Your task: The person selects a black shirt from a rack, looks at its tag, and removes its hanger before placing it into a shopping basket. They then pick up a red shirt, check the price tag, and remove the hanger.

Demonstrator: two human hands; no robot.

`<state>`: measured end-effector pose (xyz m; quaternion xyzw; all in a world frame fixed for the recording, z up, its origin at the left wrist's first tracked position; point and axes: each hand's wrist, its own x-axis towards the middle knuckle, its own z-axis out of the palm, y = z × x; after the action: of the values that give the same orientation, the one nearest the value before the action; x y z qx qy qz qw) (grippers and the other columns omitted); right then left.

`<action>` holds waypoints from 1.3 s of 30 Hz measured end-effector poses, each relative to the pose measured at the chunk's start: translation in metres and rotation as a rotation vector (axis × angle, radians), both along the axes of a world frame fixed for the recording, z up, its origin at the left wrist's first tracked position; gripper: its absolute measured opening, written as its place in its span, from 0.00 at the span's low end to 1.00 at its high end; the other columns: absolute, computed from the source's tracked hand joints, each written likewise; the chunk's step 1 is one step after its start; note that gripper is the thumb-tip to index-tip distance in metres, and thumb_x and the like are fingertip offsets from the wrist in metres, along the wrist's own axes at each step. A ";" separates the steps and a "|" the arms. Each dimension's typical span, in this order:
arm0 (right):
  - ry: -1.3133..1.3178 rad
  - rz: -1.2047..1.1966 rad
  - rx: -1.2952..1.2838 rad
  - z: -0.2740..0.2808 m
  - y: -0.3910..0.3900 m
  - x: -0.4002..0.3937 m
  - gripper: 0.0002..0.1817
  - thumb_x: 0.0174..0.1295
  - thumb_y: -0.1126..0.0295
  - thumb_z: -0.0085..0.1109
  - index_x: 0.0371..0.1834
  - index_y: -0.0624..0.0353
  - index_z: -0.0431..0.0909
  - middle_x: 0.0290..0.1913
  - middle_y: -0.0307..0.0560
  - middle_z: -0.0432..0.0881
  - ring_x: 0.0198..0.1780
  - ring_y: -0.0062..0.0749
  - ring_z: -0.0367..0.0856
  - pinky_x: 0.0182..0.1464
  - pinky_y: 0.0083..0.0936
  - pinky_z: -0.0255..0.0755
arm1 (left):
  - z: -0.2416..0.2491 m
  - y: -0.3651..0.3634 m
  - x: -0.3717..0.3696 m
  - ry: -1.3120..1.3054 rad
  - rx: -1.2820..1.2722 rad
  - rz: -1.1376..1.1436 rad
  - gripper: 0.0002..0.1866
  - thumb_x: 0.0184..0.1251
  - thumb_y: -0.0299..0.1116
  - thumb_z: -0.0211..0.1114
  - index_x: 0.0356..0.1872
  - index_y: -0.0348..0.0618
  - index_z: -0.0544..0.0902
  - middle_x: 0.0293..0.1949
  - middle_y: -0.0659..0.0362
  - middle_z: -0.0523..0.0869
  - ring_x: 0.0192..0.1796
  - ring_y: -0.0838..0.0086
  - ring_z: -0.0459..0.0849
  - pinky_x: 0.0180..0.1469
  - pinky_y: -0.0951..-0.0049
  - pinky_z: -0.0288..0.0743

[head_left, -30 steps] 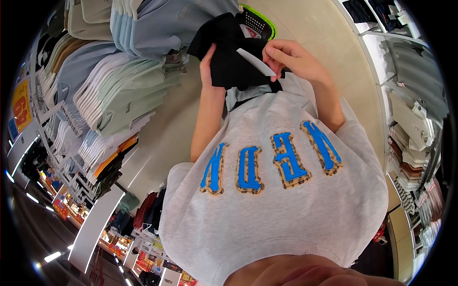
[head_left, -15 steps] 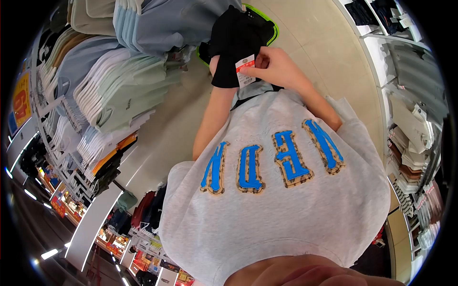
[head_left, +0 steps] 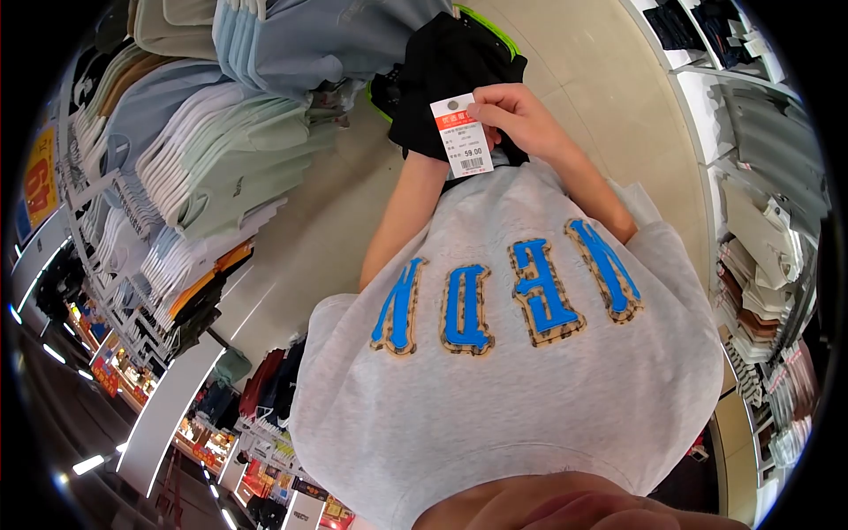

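My right hand (head_left: 519, 119) is closed, pinching the upper right edge of a white price tag (head_left: 463, 141) between thumb and finger. The tag has a red band, a punched hole, a barcode and the price 59.00, and its printed side faces me. Behind it hangs a bunched black garment (head_left: 450, 66). My left hand (head_left: 427, 162) is under the garment's near edge, and its fingers are mostly hidden by cloth and tag; it seems to support the garment. Beyond the cloth shows part of a black basket-like container (head_left: 382, 93) with a bright green rim.
Racks of hanging shirts (head_left: 238, 159) in white, pale green and blue stand close on my left. Shelves with folded clothes (head_left: 751, 283) and grey garments (head_left: 773, 141) line the right. Pale tiled floor (head_left: 583, 79) runs between them. My grey sweatshirt (head_left: 503, 397) fills the lower middle.
The price tag has come nearer to me and turned flatter to the view, so its print shows. The black garment has shifted right and spread, and my left hand has moved slightly right.
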<state>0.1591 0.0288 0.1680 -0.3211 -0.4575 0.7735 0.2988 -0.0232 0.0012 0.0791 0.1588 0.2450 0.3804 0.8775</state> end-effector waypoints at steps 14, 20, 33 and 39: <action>0.003 0.044 -0.011 0.002 -0.005 -0.010 0.12 0.71 0.67 0.53 0.33 0.63 0.81 0.26 0.39 0.81 0.23 0.16 0.74 0.26 0.15 0.65 | 0.012 -0.010 -0.004 0.217 -0.064 0.046 0.30 0.69 0.54 0.46 0.37 0.30 0.81 0.26 0.42 0.84 0.25 0.52 0.85 0.25 0.59 0.81; 0.030 0.052 -0.002 -0.001 -0.006 -0.014 0.12 0.71 0.67 0.53 0.33 0.63 0.81 0.26 0.38 0.81 0.23 0.16 0.74 0.26 0.15 0.64 | 0.021 -0.013 -0.003 0.382 -0.022 0.077 0.29 0.70 0.52 0.47 0.35 0.30 0.81 0.23 0.43 0.83 0.22 0.53 0.83 0.25 0.59 0.81; -0.243 0.165 -0.293 -0.027 0.017 0.015 0.31 0.72 0.43 0.44 0.28 0.59 0.81 0.27 0.44 0.84 0.29 0.26 0.85 0.33 0.20 0.77 | 0.073 0.007 -0.034 0.112 0.024 0.561 0.34 0.71 0.51 0.47 0.69 0.33 0.65 0.66 0.48 0.72 0.66 0.60 0.73 0.69 0.62 0.67; 0.040 -0.200 -0.670 -0.066 0.039 0.000 0.29 0.64 0.42 0.57 0.44 0.61 0.80 0.42 0.47 0.85 0.42 0.30 0.84 0.48 0.27 0.79 | 0.058 -0.004 -0.017 0.376 0.429 0.121 0.16 0.70 0.28 0.51 0.51 0.31 0.81 0.47 0.53 0.85 0.51 0.68 0.83 0.58 0.72 0.75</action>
<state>0.1588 0.0683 0.1016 -0.4294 -0.1383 0.8537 0.2601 -0.0400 -0.0026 0.1369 0.3936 0.3261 0.4393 0.7388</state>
